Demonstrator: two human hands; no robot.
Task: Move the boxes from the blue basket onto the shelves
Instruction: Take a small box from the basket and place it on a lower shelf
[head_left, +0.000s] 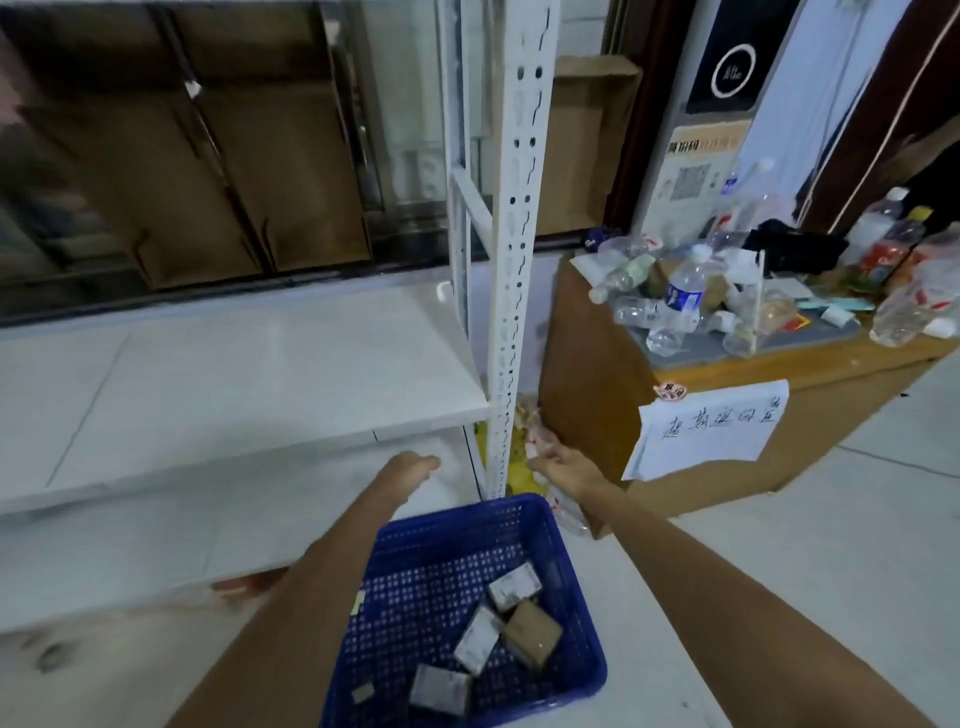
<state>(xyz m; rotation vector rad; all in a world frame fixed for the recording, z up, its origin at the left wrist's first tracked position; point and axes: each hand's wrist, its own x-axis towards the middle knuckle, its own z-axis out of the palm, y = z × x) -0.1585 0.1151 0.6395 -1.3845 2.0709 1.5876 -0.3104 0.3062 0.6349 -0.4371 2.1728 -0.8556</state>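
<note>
A blue plastic basket stands on the floor at the bottom centre. Several small boxes lie in it: a grey one, a brown cardboard one, another grey one and one near the front. White shelves rise to the left on a perforated white post. My left hand reaches under the middle shelf, fingers curled, nothing seen in it. My right hand stretches past the post, fingers apart, empty.
A wooden counter stands at the right, crowded with plastic bottles and a paper sign on its front. Yellow and white bags lie behind the post. Folded cardboard leans behind the shelves.
</note>
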